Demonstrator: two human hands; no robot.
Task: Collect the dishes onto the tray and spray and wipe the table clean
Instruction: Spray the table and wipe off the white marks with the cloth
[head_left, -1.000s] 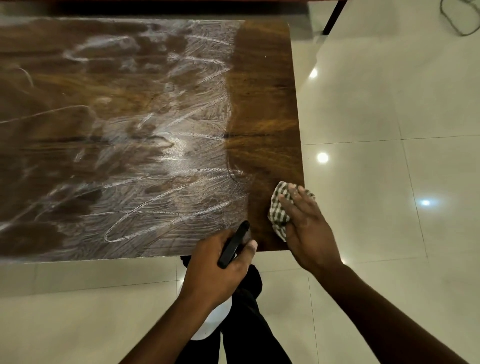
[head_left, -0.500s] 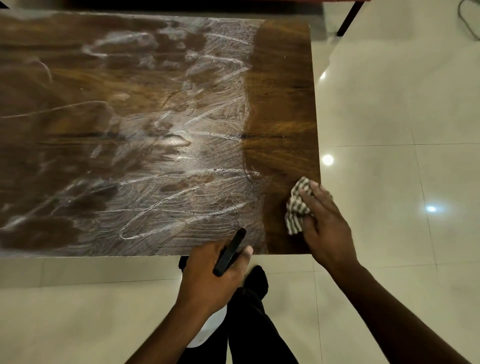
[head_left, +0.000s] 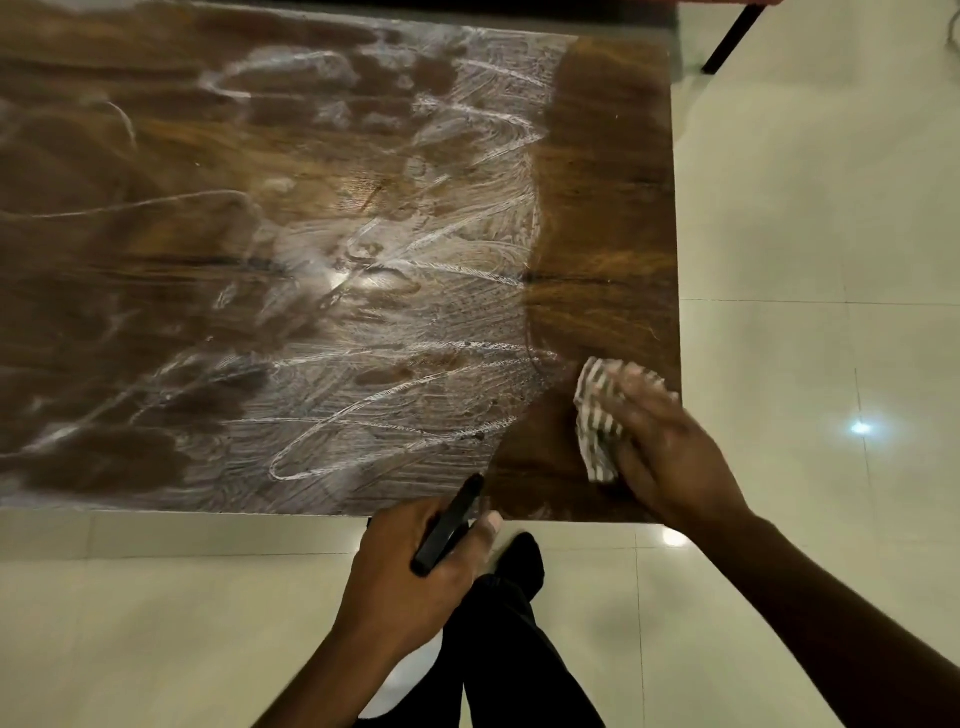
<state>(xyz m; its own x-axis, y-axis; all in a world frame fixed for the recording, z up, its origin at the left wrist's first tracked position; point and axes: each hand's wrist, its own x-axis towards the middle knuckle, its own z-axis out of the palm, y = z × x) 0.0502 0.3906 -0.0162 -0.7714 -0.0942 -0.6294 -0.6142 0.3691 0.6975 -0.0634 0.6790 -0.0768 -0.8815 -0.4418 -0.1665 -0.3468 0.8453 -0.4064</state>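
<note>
The checked cloth (head_left: 597, 415) lies on the brown surface (head_left: 311, 260) at the lower right, pressed under the flat right hand (head_left: 670, 462). White wet streaks (head_left: 395, 395) cover the surface. At the bottom middle, the left hand (head_left: 400, 582) grips the spray bottle (head_left: 447, 525).

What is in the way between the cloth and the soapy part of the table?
Nothing visible. The right hand presses the cloth on the table, and the soapy streaks start just left of it, with only bare wood between.

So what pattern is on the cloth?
The cloth is checked, dark lines on white; the head view shows it.
</note>
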